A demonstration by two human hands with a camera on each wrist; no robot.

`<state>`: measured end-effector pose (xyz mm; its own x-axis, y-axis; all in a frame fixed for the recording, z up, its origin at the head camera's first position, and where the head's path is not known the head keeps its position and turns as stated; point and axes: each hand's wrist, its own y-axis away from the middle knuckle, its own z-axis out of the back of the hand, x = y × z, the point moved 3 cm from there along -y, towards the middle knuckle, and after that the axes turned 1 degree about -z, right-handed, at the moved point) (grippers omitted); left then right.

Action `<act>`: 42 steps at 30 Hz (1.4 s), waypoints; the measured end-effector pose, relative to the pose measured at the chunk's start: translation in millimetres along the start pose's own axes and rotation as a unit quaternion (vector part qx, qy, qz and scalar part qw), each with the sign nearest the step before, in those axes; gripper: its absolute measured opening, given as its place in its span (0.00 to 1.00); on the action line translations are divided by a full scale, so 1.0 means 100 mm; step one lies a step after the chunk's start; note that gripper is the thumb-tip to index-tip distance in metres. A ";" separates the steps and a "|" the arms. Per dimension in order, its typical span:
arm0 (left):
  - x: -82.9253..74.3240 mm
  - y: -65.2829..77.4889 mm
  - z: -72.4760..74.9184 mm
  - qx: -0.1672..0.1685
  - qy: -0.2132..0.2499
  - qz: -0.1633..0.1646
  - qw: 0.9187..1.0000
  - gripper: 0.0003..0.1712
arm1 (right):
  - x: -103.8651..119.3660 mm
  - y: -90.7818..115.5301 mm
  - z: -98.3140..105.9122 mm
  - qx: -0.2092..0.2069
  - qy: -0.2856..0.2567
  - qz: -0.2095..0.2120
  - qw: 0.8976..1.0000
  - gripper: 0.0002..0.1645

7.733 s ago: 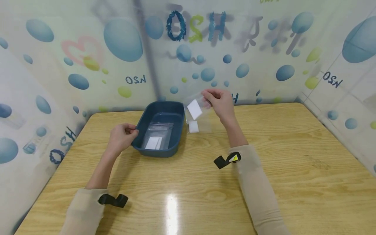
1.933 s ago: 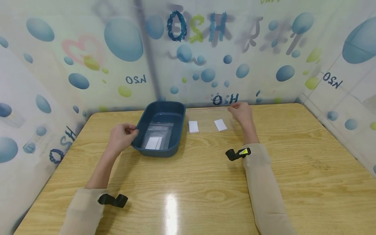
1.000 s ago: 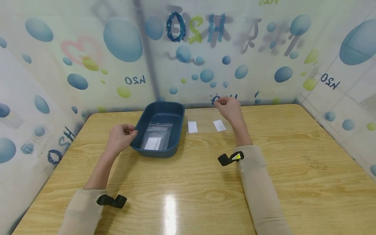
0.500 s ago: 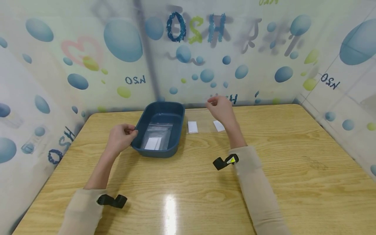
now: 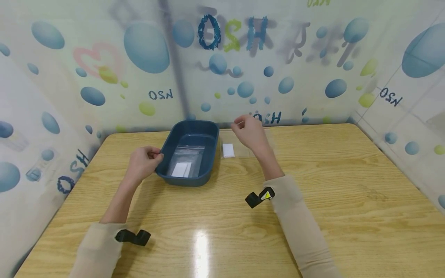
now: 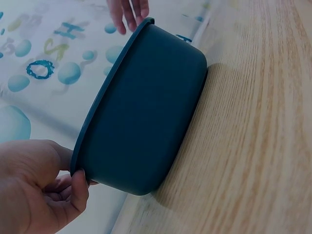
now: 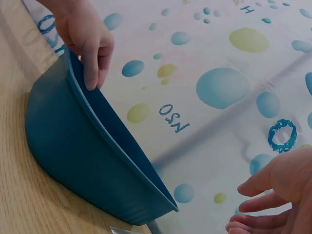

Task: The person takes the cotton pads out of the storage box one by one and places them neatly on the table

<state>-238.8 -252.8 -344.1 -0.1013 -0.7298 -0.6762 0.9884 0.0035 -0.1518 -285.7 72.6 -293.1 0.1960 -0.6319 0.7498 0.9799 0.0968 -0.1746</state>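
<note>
A dark blue plastic tub (image 5: pixel 184 182) stands on the table, with a clear zip bag (image 5: pixel 195 155) lying inside that contains white pieces. My left hand (image 5: pixel 143 163) pinches the tub's left rim between thumb and fingers; the left wrist view shows this grip closely. Over the clear bags to the right of the tub hovers my right hand (image 5: pixel 251 133), fingers relaxed and holding nothing. One of those bags shows a white rectangular piece (image 5: pixel 228 150) beside the tub. The other bag's white piece is hidden behind my right hand and wrist.
The wooden table (image 5: pixel 222 216) reaches back to a wall covering (image 5: pixel 295 46) printed with blue and green drops. A black wrist strap mount (image 5: pixel 260 197) sits on the right sleeve, and another mount (image 5: pixel 133 237) on the left.
Earlier, my right hand carried a clear bag and laid it on the table to the right of the other. It has since let go and moved left toward the tub. My left hand stays put.
</note>
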 end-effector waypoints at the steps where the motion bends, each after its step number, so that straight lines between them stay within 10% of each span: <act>1: 0.00 0.00 0.00 0.000 0.000 0.000 1.000 0.17 | 0.02 0.01 -0.01 -0.001 0.000 0.000 1.000 0.20; 42: 0.01 -0.02 0.00 0.002 0.017 0.000 1.000 0.17 | 0.32 0.15 -0.61 0.080 -0.014 0.069 0.994 0.21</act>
<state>-240.8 -253.7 -345.0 -0.1056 -0.7059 -0.7004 0.9887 0.0007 -0.1498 -266.7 7.1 -310.2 0.3270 -0.5821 0.7444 0.9368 0.3034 -0.1743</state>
